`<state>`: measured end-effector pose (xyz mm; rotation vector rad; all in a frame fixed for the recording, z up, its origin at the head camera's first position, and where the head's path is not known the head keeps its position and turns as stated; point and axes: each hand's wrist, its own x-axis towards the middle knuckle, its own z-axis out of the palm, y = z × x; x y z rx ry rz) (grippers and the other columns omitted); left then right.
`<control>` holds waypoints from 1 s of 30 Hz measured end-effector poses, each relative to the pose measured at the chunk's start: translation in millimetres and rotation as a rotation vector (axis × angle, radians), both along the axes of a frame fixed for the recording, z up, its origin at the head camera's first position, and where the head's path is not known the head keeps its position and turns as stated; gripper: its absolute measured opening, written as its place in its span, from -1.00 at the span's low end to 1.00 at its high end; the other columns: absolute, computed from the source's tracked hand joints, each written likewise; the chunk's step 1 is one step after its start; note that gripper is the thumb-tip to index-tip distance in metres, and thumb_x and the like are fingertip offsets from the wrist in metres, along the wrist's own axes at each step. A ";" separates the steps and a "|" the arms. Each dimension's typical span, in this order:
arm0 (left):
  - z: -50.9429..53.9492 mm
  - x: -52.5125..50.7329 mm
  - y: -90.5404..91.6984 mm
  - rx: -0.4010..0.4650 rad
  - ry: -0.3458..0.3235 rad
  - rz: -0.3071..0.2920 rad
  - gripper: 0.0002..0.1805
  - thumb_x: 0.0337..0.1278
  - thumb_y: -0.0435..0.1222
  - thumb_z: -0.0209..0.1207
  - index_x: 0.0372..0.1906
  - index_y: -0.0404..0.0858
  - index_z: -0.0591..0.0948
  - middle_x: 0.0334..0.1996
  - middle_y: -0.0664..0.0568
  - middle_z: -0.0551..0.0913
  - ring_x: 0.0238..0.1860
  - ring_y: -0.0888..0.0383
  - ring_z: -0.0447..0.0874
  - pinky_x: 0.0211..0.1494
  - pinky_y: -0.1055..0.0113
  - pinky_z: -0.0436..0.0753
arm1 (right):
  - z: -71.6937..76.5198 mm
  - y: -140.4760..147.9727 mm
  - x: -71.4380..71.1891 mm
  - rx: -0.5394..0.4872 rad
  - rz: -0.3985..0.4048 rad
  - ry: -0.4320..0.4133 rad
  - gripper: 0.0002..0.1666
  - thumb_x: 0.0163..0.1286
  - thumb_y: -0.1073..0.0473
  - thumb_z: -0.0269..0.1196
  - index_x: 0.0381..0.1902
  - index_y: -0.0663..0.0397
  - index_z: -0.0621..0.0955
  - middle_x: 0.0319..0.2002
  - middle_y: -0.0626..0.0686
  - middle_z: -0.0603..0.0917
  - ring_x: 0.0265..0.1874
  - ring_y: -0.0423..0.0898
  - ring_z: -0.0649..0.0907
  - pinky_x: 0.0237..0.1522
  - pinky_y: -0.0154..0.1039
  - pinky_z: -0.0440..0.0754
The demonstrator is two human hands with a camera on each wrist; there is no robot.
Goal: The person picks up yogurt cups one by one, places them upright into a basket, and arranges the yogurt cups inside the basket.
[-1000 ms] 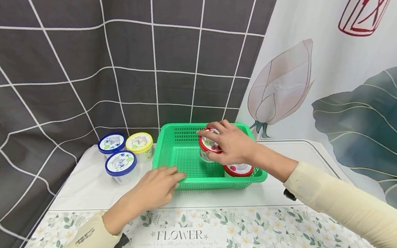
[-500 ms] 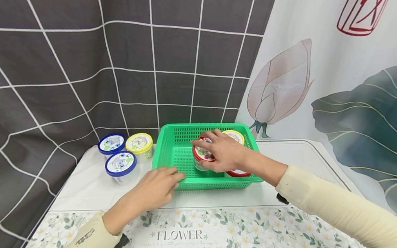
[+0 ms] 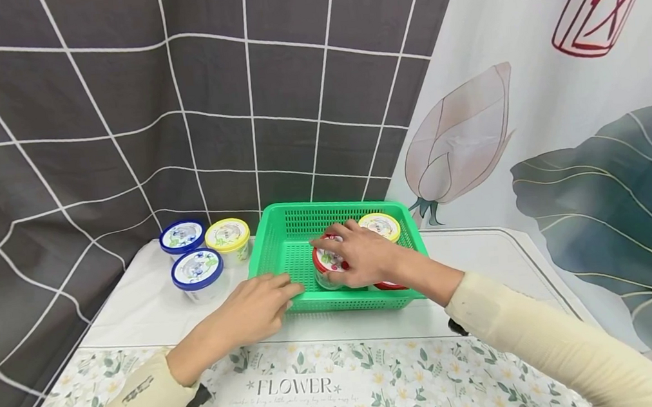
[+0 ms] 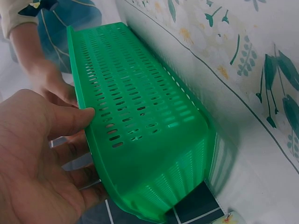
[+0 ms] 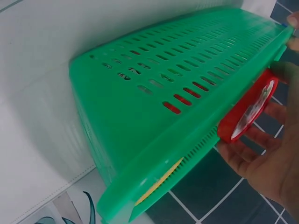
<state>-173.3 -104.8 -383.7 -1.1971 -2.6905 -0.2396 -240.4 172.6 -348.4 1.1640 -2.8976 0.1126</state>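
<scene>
Dark, white-lined curtain (image 3: 291,71) hangs behind a pale tabletop (image 3: 482,261), its near part floral and printed with the word FLOWER. Fingers of the right hand (image 3: 365,252) grasp a red-lidded tub (image 3: 328,261) from above, thumb and fingertips spread around the edge of the lid, probably because a grip from the top suits a round container with walls close by. That tub sits inside the green basket (image 3: 265,235), towards its near side; whether its base rests on the floor of the basket I cannot tell. Fingers of the left hand (image 3: 259,305) pinch the basket's rim near its left corner, thumb on the outer face and the others inside, most likely to steady it while the right hand works.

Beneath the right wrist, a second red-lidded tub (image 3: 391,285) stands mostly hidden at the near wall, and a yellow-lidded tub (image 3: 380,224) stands in the far right corner; packing them at that end seems to leave room on the left. Outside, left of the basket, another yellow-lidded tub (image 3: 227,235) and two blue-lidded tubs (image 3: 198,268) stand upright in a close cluster, perhaps grouped to stay within easy reach
</scene>
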 end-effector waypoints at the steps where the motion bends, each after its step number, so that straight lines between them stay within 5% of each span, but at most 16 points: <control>1: 0.3 0.4 0.2 -0.001 -0.001 0.001 -0.66 0.52 -0.40 0.28 0.26 -0.19 0.79 -0.02 -0.01 0.79 -0.06 -0.02 0.79 0.09 0.01 0.84 | -0.7 0.0 0.0 0.004 -0.003 -0.002 -0.16 0.56 -0.24 0.28 0.71 -0.20 0.49 0.55 0.14 0.56 0.37 0.17 0.55 0.34 0.19 0.73; 8: 2.0 2.3 1.4 -0.002 -0.009 -0.002 -0.67 0.52 -0.40 0.28 0.26 -0.20 0.79 -0.03 -0.01 0.79 -0.07 -0.02 0.80 0.07 0.02 0.84 | -4.0 1.1 -0.4 0.041 -0.005 -0.032 -0.18 0.59 -0.30 0.30 0.70 -0.22 0.51 0.52 0.13 0.57 0.31 0.13 0.55 0.23 0.14 0.76; 20: 1.7 1.5 0.0 -0.003 0.014 0.004 -0.65 0.50 -0.42 0.28 0.26 -0.20 0.78 -0.05 -0.01 0.78 -0.09 -0.03 0.79 0.04 0.02 0.84 | -4.4 0.2 -7.1 0.092 0.065 -0.164 -0.19 0.67 -0.27 0.24 0.73 -0.16 0.45 0.58 0.15 0.52 0.51 0.22 0.50 0.53 0.25 0.57; 30: 1.3 0.4 0.5 -0.006 0.006 0.000 -0.66 0.52 -0.41 0.26 0.25 -0.18 0.79 -0.08 0.01 0.77 -0.11 -0.01 0.78 0.03 0.03 0.83 | -1.8 4.5 -8.8 0.106 0.101 -0.210 -0.24 0.66 -0.21 0.25 0.70 -0.19 0.49 0.57 0.14 0.52 0.52 0.19 0.48 0.52 0.23 0.53</control>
